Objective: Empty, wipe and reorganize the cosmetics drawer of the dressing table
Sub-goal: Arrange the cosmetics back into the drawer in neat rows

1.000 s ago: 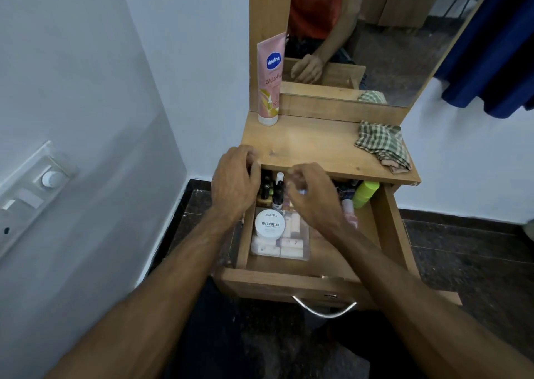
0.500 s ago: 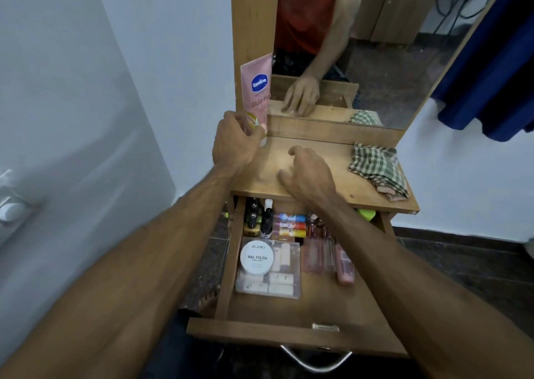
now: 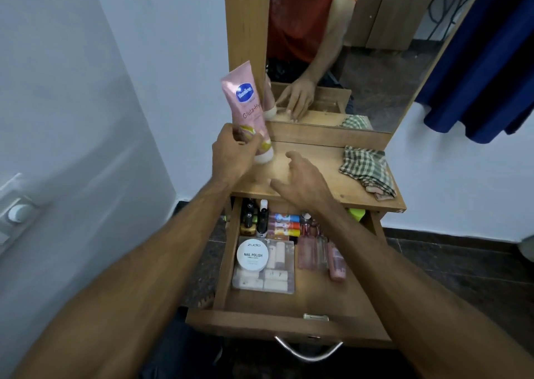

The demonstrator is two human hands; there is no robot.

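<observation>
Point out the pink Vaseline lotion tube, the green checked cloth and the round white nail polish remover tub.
pink Vaseline lotion tube (image 3: pixel 248 110), head view, printed front.
green checked cloth (image 3: pixel 364 165), head view, middle of the folds.
round white nail polish remover tub (image 3: pixel 252 255), head view, labelled lid.

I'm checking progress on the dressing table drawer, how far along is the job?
Early. Done: the drawer is pulled open. In hand: the left hand grips the pink lotion tube, tilted above the tabletop; the right hand hovers open. Left: cosmetics like the nail polish tub fill the drawer, and the checked cloth lies unused.
</observation>
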